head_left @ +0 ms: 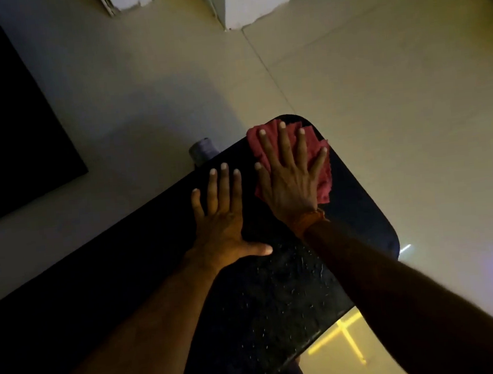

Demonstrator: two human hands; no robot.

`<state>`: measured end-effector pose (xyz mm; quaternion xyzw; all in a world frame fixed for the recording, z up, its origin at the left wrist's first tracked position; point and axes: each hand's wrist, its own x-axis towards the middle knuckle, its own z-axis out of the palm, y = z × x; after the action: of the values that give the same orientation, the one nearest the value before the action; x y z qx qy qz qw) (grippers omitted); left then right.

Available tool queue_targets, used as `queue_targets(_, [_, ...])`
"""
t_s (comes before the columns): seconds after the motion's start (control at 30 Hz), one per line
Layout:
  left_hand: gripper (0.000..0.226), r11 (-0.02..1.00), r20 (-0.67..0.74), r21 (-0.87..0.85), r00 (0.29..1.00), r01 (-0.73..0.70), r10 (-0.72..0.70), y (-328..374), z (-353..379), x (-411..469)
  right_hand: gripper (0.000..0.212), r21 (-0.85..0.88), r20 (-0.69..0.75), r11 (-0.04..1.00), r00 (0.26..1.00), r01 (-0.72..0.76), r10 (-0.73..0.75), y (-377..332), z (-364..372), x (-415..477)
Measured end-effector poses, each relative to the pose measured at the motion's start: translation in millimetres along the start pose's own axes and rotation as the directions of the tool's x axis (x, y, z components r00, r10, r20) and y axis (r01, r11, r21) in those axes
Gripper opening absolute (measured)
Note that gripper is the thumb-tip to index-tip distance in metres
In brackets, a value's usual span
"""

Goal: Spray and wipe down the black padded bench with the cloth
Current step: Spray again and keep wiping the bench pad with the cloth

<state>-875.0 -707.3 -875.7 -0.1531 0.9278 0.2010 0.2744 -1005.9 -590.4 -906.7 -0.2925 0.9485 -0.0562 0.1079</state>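
The black padded bench (357, 207) runs from the lower left to a rounded end at centre right. Spray droplets speckle its surface (281, 291) between my forearms. A red cloth (323, 177) lies near the bench's far end. My right hand (290, 177) presses flat on the cloth with fingers spread. My left hand (224, 215) rests flat on the bare padding just left of it, fingers apart and holding nothing. No spray bottle can be made out for certain.
A grey rounded object (202, 152) pokes out behind the bench's far edge. A dark mat (10, 124) covers the floor at left. White block-like bases (250, 1) stand at the top on pale tiles. Light streaks reflect on the floor at lower right.
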Motion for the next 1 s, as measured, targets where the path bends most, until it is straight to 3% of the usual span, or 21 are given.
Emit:
queue_targets(0.1, [0.162,1.000,-0.005,-0.006,1.000,-0.003,0.003,0.1,-0.4,-1.0,0.064,-0.060,0.027,0.937,0.939,0.345,-0.344,27.5,-10.2,5.4])
queue_targets(0.13, [0.162,1.000,-0.005,-0.010,1.000,-0.001,0.001,0.5,-1.0,-1.3,0.063,-0.062,0.009,0.934,0.936,0.351,-0.351,33.0,-12.1,15.1])
queue_targets(0.23, [0.161,1.000,0.016,0.003,1.000,0.006,-0.006,2.9,-3.1,-1.0,0.061,0.022,-0.051,0.997,0.996,0.069,-0.068,14.2,-8.9,26.2])
queue_targets(0.27, [0.161,1.000,0.022,0.008,1.000,0.009,-0.009,3.0,-3.4,-1.3,0.062,0.043,-0.036,0.997,0.998,0.061,-0.060,5.6,-7.6,22.1])
queue_targets(0.37, [0.162,1.000,0.034,0.002,0.999,0.014,-0.015,4.5,-4.6,-1.2,0.063,-0.051,0.039,0.927,0.928,0.372,-0.371,27.8,-12.6,19.0])
queue_targets(0.4, [0.162,1.000,0.034,0.003,0.999,0.019,-0.019,4.5,-5.2,-1.2,0.062,-0.093,0.034,0.908,0.912,0.409,-0.408,39.7,-16.7,28.2])
queue_targets(0.53, [0.162,1.000,0.035,0.003,0.999,0.019,-0.019,5.0,-6.1,-1.0,0.059,0.020,-0.053,0.996,0.995,0.086,-0.085,24.8,-15.0,35.8])
queue_targets(0.7, [0.163,1.000,0.034,-0.011,0.999,0.022,-0.022,4.2,-6.4,-1.8,0.059,-0.085,0.029,0.911,0.915,0.404,-0.403,61.0,-16.2,-19.8])
queue_targets(0.77, [0.163,1.000,0.028,-0.011,0.999,0.019,-0.019,4.6,-5.9,-1.1,0.059,-0.111,-0.021,0.943,0.948,0.313,-0.317,67.3,-18.7,-9.0])
queue_targets(0.87, [0.163,1.000,0.013,-0.018,1.000,0.015,-0.015,3.5,-5.0,-1.8,0.059,-0.009,-0.036,0.990,0.989,0.141,-0.142,41.8,-12.8,-20.6])
queue_targets(1.0, [0.164,1.000,0.014,-0.012,1.000,0.020,-0.019,3.5,-5.1,-2.6,0.060,-0.065,0.086,0.900,0.901,0.431,-0.425,69.8,-13.2,-63.7])
